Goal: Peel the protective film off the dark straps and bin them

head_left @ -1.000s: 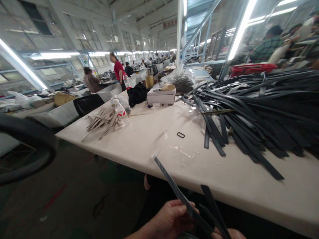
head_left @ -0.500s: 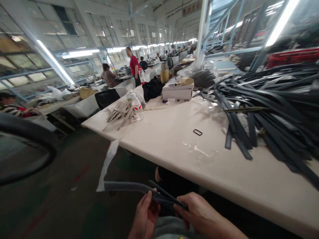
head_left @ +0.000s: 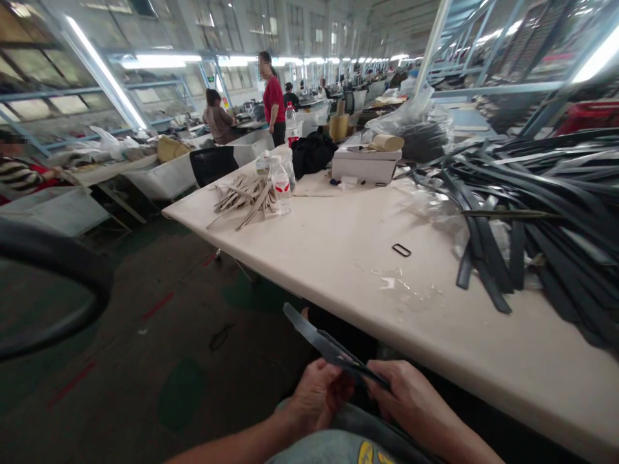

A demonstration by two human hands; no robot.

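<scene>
In front of my lap, just off the table's near edge, both hands are at a dark strip (head_left: 333,351), flat and strap-like. Its far end, pale and shiny, points up and to the left. My left hand (head_left: 319,390) is closed in a pinch on the strip, with some fingertips hidden underneath. My right hand (head_left: 406,390) grips its dark near part, where a second layer or fold lies alongside. Whether this is one folded strip or two pieces I cannot tell. More dark material hangs below across my lap.
On the pale table (head_left: 309,248) lie a black rectangular ring (head_left: 401,250), beige strips (head_left: 244,195), a plastic bottle (head_left: 281,187) and a white box (head_left: 366,166). Dark straps (head_left: 546,219) are heaped at right. A black curved rim (head_left: 97,277) is at left. People work beyond.
The strip's long end, with a white tail hanging left, has swung in and now points up-left; that tail no longer shows. My left hand has come nearer my right. The scene has shifted rightward.
</scene>
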